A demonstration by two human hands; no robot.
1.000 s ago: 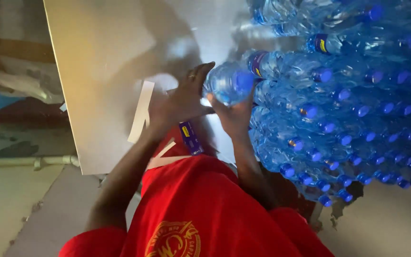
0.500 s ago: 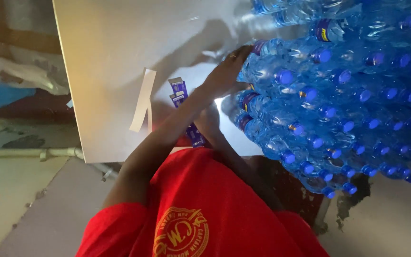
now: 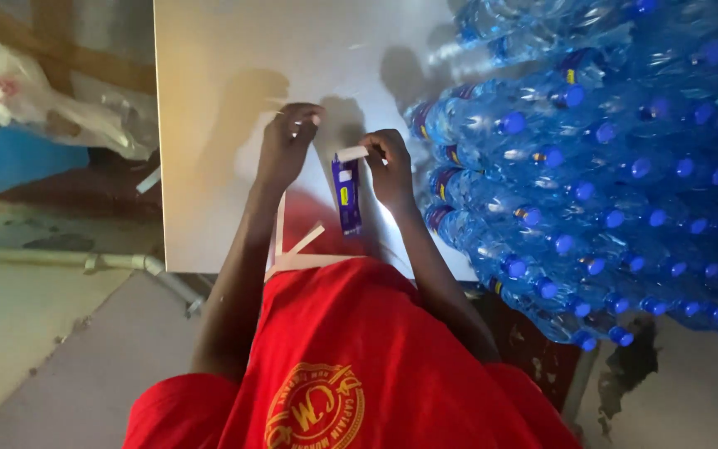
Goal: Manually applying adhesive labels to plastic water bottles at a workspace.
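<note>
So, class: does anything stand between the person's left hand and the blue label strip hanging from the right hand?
Nothing visible does. The left hand and the label strip below the right hand are separated only by bare white table.

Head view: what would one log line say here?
right hand: holds blue label strip | left hand: on white table | blue-capped bottles: piled right

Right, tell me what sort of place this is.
Likely a small bottling or labelling workspace: a big pile of blue-capped water bottles on a white table, with the right hand holding a label strip.
</note>
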